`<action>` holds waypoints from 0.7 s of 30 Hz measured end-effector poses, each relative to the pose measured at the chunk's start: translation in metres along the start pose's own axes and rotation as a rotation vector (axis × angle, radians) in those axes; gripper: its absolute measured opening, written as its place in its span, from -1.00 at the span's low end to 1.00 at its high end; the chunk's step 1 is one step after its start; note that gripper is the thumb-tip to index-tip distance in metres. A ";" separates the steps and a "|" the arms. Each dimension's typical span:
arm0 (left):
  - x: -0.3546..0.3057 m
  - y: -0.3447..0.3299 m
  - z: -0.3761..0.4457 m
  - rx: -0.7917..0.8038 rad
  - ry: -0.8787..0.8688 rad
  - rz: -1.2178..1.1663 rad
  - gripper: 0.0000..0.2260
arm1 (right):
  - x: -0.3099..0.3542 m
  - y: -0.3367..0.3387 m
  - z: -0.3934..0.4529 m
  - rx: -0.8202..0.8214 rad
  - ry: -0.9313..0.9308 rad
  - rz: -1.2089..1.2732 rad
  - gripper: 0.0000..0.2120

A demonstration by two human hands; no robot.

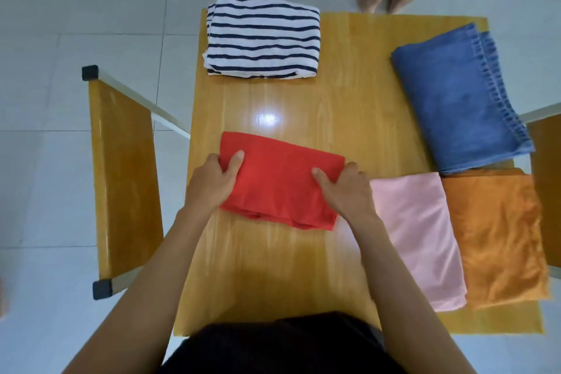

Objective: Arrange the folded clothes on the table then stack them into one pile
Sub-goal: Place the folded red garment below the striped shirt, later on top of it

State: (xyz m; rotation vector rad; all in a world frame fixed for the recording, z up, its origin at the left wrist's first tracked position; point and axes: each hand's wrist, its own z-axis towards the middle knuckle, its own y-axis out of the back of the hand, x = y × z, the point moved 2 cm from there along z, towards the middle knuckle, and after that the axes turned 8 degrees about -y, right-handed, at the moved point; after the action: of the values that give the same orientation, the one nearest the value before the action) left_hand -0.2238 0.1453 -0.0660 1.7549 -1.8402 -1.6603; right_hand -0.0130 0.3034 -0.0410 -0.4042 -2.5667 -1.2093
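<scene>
A folded red garment (280, 182) lies near the middle of the wooden table (349, 94). My left hand (214, 181) grips its left edge, thumb on top. My right hand (346, 188) grips its right edge the same way. A folded navy-and-white striped garment (262, 36) rests at the far left corner of the table. Folded blue denim (458, 100) lies at the far right. A folded pink garment (419, 237) sits at the near right, touching a folded orange garment (501, 240) beside it at the table's right edge.
A wooden bench (124, 179) with white metal legs stands left of the table, and part of another bench (546, 179) shows at the right. Another person's bare feet (382, 0) stand just beyond the far table edge. The floor is light tile.
</scene>
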 end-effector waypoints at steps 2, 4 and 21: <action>0.012 -0.003 -0.016 -0.018 0.018 -0.047 -0.42 | 0.004 -0.006 -0.001 0.024 0.017 0.108 -0.32; 0.020 -0.002 -0.024 -0.042 0.024 -0.112 -0.47 | 0.010 -0.008 0.001 0.065 0.042 0.165 -0.36; -0.009 0.029 0.086 -0.286 0.057 -0.033 -0.53 | 0.107 0.003 0.100 0.009 0.302 0.225 -0.44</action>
State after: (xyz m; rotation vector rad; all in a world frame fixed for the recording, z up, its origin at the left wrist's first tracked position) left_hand -0.2995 0.1958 -0.0742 1.6991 -1.4712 -1.7630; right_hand -0.1235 0.3979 -0.0617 -0.4558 -2.2046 -1.0860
